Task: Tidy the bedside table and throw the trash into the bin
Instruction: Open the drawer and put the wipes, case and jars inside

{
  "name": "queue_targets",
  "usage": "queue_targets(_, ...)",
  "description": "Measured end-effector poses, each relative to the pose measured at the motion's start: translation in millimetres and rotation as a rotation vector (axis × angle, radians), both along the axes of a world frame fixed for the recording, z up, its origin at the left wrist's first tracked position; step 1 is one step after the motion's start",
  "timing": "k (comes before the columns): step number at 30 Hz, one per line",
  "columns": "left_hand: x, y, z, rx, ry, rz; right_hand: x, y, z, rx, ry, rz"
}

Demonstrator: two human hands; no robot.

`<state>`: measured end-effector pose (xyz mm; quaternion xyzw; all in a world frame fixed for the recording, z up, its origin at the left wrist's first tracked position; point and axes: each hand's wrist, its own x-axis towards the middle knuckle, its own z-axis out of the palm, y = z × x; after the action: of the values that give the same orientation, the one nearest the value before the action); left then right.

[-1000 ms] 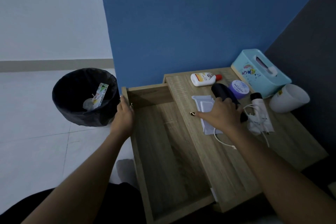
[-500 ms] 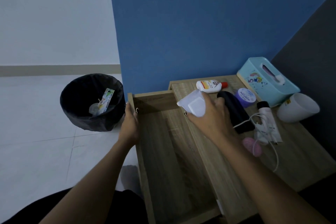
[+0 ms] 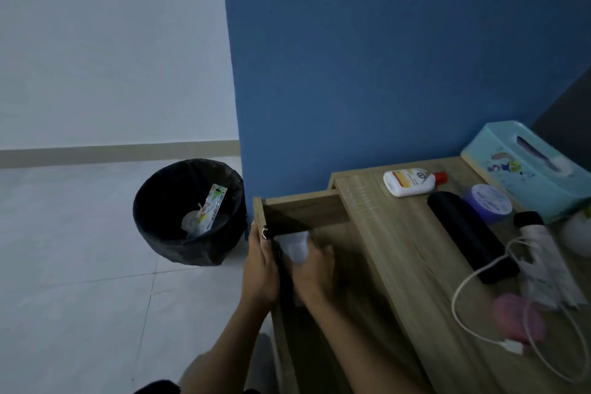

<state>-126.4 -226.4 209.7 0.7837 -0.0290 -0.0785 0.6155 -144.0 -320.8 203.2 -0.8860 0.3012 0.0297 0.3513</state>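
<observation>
A white wipes pack [image 3: 295, 248] sits in the grip of the right hand [image 3: 315, 275], low inside the open drawer [image 3: 307, 211] near its front-left corner, as a person clears a cluttered wooden bench [image 3: 399, 249]. The left hand [image 3: 259, 269] is closed over the drawer's front edge, apparently steadying it. The step in hand looks to be stowing the pack in the drawer; the next move calls for letting it go flat on the drawer floor and drawing the hand clear. On the bench top lie a white lotion bottle [image 3: 411, 182], a black case [image 3: 470, 238], a purple jar [image 3: 487, 203], a black-capped tube [image 3: 540, 246], a white cable [image 3: 479, 272], a pink object [image 3: 518, 317] and a turquoise tissue box [image 3: 527, 166]. The black-lined bin [image 3: 188, 211] on the floor, beside the blue wall [image 3: 367, 57], already holds wrappers.
</observation>
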Motion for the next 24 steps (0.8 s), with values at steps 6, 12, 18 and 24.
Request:
queue_targets(6,6,1,-8,-0.040,-0.042,-0.003,24,17,-37,-0.160,0.064,0.081)
queue_targets(12,5,1,-6,-0.032,-0.081,0.007,29,12,-47,-0.208,0.089,0.216)
queue_targets(18,3,3,-6,-0.013,-0.071,-0.008,31,15,-60,-0.218,0.124,0.164)
queue_targets(24,3,4,-8,-0.018,-0.088,0.008,22,6,-34,-0.369,0.245,0.280)
